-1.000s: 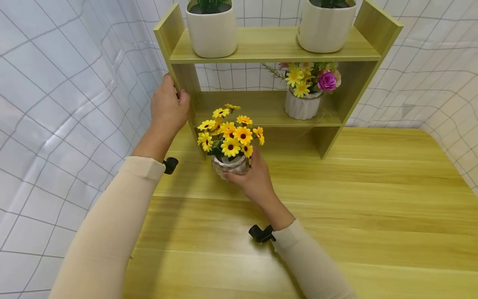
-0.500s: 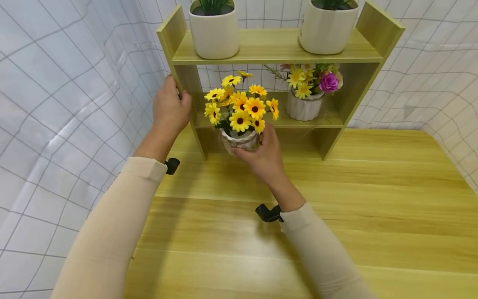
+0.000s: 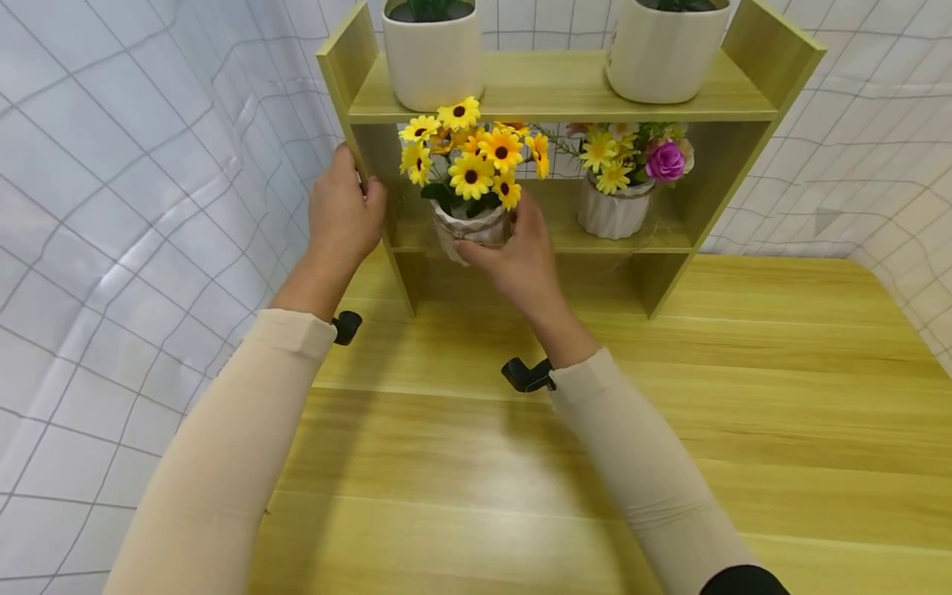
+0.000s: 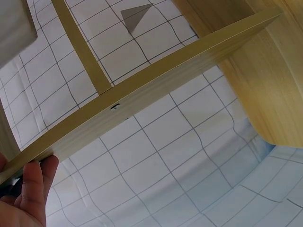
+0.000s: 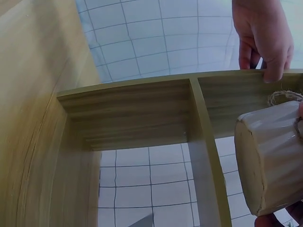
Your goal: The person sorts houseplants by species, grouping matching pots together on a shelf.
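Note:
My right hand (image 3: 524, 264) grips a small whitish pot of yellow daisy-like artificial flowers (image 3: 472, 173) by the pot's right side, thumb across its front. In the head view it overlaps the left part of the wooden shelf's middle board, below the top board. The right wrist view catches the flower pot (image 5: 274, 158) tilted, its base beyond the board's edge and twine near its rim. My left hand (image 3: 345, 207) holds the left side panel of the wooden shelf (image 3: 546, 78); in the left wrist view its fingers (image 4: 33, 189) wrap the panel (image 4: 142, 82).
Two large white pots, a left one (image 3: 435, 62) and a right one (image 3: 665, 54), stand on the top board. A mixed-flower pot (image 3: 613, 211) occupies the middle board's right side. Below lies the wooden table (image 3: 781, 397); a gridded white curtain (image 3: 111, 248) hangs behind and left.
My right hand has lifted the flower pot from low before the shelf up to the middle board's level, slightly away from me. My left hand keeps its hold on the side panel.

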`<state>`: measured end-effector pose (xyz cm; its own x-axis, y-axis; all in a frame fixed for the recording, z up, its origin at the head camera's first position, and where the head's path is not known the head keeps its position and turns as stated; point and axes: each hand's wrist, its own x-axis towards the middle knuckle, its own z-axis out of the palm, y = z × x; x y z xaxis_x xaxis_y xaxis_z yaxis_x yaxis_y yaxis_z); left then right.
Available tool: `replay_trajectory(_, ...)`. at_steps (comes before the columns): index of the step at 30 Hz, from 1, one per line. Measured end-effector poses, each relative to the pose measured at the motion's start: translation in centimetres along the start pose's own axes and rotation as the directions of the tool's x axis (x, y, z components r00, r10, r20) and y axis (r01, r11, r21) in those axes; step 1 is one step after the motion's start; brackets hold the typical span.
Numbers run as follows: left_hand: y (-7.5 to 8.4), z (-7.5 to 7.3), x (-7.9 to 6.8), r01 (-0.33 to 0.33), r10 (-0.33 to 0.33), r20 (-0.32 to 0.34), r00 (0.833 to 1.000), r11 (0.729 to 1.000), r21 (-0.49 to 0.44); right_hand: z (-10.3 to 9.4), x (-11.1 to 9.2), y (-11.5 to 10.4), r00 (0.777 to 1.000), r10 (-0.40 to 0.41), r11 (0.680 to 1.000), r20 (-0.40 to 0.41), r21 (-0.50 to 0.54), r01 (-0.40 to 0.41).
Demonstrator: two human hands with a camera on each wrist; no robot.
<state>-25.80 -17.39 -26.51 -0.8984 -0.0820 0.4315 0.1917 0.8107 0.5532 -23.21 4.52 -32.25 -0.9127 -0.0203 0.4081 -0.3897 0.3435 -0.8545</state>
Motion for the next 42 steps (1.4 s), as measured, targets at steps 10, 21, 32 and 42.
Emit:
replay_trajectory(10,0.3,-0.2,0.2,0.037,-0.037,0.031,0.999,0.999,0.01,1.1,2.1,0.1,1.0,-0.024,1.0,0.007,-0.008,0.024)
replay_trajectory(21,0.2,0.0,0.1,0.032,-0.032,0.02,0.999,0.999,0.01,1.8,3.3,1.1,0.995,0.086,0.996,0.051,-0.016,-0.085)
replay_trajectory(32,0.1,0.0,0.1,0.024,-0.024,-0.014,1.0,1.0,0.003,2.7,5.3,0.9,0.983,0.127,0.991,0.131,-0.048,-0.122)
replay_trajectory(42,0.4,0.1,-0.1,0.02,-0.02,-0.007,1.0,1.0,0.008,2.9,5.3,0.7,0.979,0.146,0.989,0.139,-0.035,-0.143)
